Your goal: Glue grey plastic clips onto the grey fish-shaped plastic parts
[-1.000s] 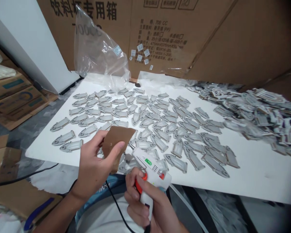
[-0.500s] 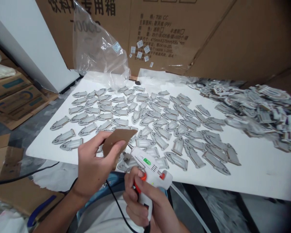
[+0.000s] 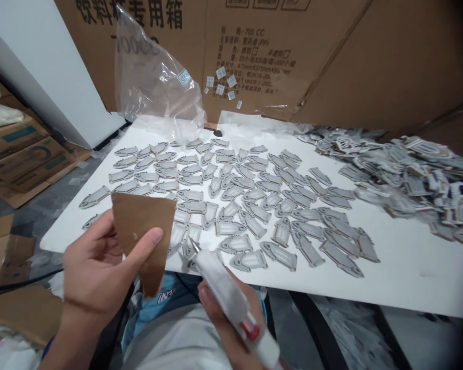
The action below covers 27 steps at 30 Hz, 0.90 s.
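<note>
A brown cardboard piece is held by my left hand, the thumb across its face and the fingers behind. My right hand is wrapped round a white glue gun; its metal nozzle points up and left, apart from the cardboard. Many grey boat-shaped pieces lie spread over the white table beyond both hands.
At the table's right back is a heap of similar pieces. A large cardboard box stands behind, with a clear plastic bag against it. More cartons are on the floor at left.
My left hand has moved left and turned the cardboard so its broad face shows. The glue gun has tilted, and its nozzle has shifted slightly left and down, away from the cardboard.
</note>
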Available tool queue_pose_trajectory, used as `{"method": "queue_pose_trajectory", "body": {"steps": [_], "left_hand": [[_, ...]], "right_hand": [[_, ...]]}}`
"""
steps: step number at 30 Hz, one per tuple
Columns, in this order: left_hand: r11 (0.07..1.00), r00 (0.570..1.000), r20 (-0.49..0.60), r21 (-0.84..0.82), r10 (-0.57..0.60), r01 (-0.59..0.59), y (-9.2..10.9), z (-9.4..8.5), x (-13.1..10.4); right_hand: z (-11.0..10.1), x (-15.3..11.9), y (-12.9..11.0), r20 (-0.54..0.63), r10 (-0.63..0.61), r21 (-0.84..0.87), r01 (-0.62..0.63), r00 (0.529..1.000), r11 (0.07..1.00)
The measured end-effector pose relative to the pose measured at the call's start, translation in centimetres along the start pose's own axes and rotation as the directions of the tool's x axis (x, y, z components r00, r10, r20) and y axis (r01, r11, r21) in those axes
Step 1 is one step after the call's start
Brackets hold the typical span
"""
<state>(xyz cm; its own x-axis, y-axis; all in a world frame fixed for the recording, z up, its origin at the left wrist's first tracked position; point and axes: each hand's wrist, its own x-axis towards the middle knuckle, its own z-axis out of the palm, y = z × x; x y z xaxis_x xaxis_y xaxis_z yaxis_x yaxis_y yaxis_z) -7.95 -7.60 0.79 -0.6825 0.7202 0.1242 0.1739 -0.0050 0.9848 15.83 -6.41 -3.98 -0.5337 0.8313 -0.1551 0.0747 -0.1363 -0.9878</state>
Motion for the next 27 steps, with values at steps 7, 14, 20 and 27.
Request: {"method": "queue_pose_trajectory", "body": {"steps": [7, 14, 20, 27], "left_hand": [[0.930, 0.930, 0.171, -0.124, -0.325, 0.347, 0.6, -3.6, -1.2], [0.969, 0.969, -0.011, 0.001, -0.248, 0.248, 2.6, -2.7, -2.7], [0.982, 0.988, 0.059, 0.129, -0.144, 0.136, 2.0, -3.0, -2.9], [0.951, 0.996, 0.077, 0.309, -0.048, 0.022, 1.0, -2.7, -4.1]], "right_hand": [[-0.4, -0.5, -1.4, 0.258, -0.679, -0.911, 0.408, 0.687, 0.066], [-2.0, 0.6, -2.5, 0.449, -0.669, -0.883, 0.409, 0.592, -0.230], [-3.0, 1.2, -3.0, 0.525, -0.592, -0.848, 0.433, 0.611, -0.306], [-2.9, 0.8, -2.5, 0.575, -0.529, -0.815, 0.494, 0.625, -0.302]]}}
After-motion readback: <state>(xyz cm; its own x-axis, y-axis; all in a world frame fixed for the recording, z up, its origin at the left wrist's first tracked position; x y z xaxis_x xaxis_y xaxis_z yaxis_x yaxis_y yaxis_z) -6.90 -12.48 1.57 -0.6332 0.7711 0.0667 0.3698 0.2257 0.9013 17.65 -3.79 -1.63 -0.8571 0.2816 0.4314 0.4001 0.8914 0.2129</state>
